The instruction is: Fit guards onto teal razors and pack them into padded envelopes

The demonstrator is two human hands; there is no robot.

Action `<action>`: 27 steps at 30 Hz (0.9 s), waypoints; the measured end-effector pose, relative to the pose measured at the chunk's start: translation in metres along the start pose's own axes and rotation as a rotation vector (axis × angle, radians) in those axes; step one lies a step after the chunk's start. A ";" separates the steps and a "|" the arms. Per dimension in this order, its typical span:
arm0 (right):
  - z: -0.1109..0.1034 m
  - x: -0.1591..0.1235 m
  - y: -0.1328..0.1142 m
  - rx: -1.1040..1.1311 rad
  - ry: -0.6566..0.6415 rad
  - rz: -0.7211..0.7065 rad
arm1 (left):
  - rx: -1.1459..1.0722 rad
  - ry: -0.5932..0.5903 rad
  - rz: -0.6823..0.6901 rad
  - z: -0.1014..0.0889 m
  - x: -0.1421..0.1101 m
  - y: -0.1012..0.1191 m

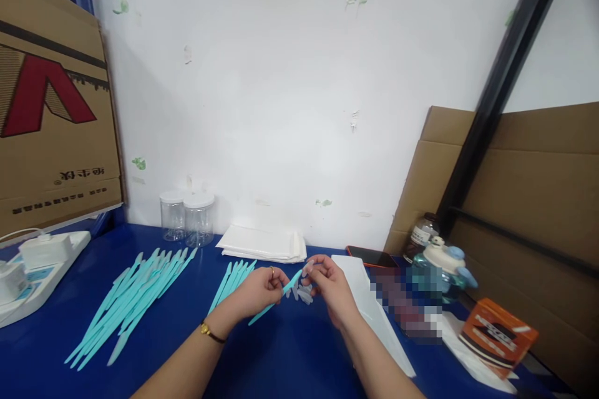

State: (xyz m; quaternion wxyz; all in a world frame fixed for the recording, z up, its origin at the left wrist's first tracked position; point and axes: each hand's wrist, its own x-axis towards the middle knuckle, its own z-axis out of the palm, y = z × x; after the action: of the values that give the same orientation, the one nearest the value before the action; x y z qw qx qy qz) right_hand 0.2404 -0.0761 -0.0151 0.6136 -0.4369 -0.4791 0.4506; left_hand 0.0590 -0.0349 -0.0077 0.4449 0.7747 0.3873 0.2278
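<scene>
Head view: left hand pinched round turquoise stick, right hand pinched round translucent piece; orange box, lettering blurred.

There are two hands, one held stick, two bunches of sticks and one cluster of clear pieces, all too overlapped to count; two clear jars, one phone, one power strip, one orange box.
</scene>
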 end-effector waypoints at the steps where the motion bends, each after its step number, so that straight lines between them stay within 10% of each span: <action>1: 0.001 0.000 0.000 -0.009 0.002 -0.005 | -0.003 -0.006 -0.006 0.000 -0.001 0.001; 16: -0.002 0.004 0.004 -0.117 -0.019 -0.034 | -0.257 0.096 0.014 0.014 0.002 0.007; 22: -0.057 0.025 0.005 -0.709 0.122 -0.026 | 0.395 0.423 -0.122 -0.046 -0.008 -0.009; 27: -0.073 0.030 0.021 -1.113 0.087 0.031 | 0.579 0.396 -0.414 -0.080 -0.015 -0.034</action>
State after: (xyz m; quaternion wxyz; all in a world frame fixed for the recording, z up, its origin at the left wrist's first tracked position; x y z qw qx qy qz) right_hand 0.3131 -0.0500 -0.0409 0.3029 -0.7201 -0.6126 0.1202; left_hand -0.0189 0.0046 0.0026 0.1614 0.7149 0.6613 0.1599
